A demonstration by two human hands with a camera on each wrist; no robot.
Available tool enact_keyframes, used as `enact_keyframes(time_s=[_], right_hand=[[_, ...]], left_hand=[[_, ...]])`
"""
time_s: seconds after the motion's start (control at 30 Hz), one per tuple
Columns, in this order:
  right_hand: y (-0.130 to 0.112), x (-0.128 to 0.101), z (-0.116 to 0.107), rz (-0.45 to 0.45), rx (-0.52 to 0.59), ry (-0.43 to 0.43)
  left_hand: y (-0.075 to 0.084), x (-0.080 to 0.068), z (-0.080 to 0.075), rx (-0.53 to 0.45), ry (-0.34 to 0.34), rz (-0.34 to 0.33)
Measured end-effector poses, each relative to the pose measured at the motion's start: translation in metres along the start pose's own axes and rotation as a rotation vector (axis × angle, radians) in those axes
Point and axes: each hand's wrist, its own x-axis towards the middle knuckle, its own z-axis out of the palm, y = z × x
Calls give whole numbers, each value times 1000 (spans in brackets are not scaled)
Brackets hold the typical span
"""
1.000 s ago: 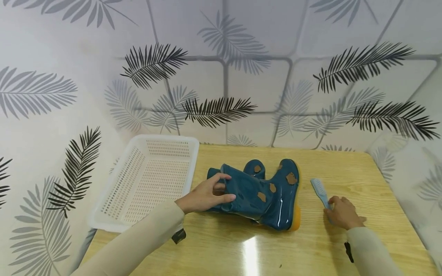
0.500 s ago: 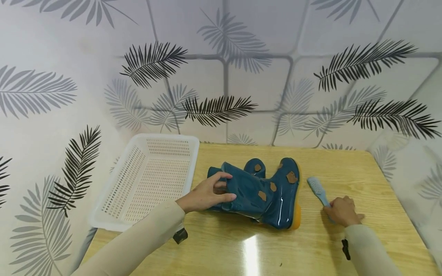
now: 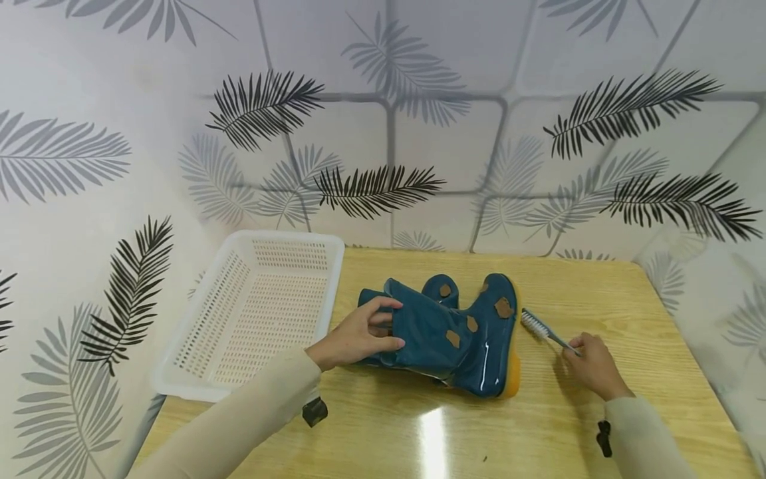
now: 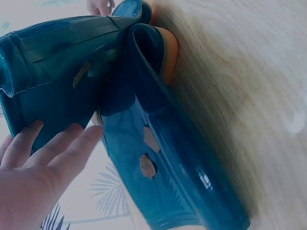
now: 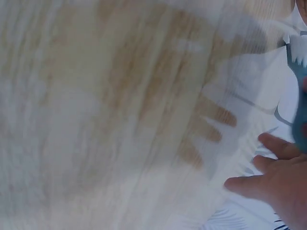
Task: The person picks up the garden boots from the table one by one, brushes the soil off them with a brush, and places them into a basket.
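A pair of dark teal rubber boots (image 3: 455,336) with brown patches and orange soles lies on its side in the middle of the wooden table (image 3: 598,286). My left hand (image 3: 359,336) grips the open shaft end of the near boot (image 4: 53,76), fingers curled over its rim. My right hand (image 3: 592,366) holds the handle of a light blue brush (image 3: 541,328), tilted on its edge with the bristle head close to the boots' soles. In the right wrist view the brush (image 5: 298,81) shows at the right edge, blurred.
A white perforated plastic basket (image 3: 197,372) sits at the table's left, partly overhanging the edge. A leaf-patterned wall stands right behind the table. Bare tabletop lies in front of the boots and to the right.
The right hand has picked the brush up off the table, turned it onto its edge and moved it left toward the boot soles. The left hand has stayed on the boot shaft.
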Motion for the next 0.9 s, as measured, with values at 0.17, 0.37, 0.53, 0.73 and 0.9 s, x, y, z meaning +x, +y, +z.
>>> enact_keyframes(time_s=[0.17, 0.37, 0.53, 0.73, 0.9], right_hand=[[0, -7, -1, 66, 110, -11], [-1, -13, -2, 26, 200, 56], [-1, -13, -5, 15, 315, 72], [-3, -11, -10, 52, 401, 89], [-6, -12, -15, 48, 620, 66]], left_hand=[[-5, -1, 2, -61, 31, -18], [-6, -2, 3, -114, 51, -19], [-7, -2, 3, -114, 54, -15], [-8, -2, 4, -103, 56, -5], [-8, -1, 5, -111, 57, -6]])
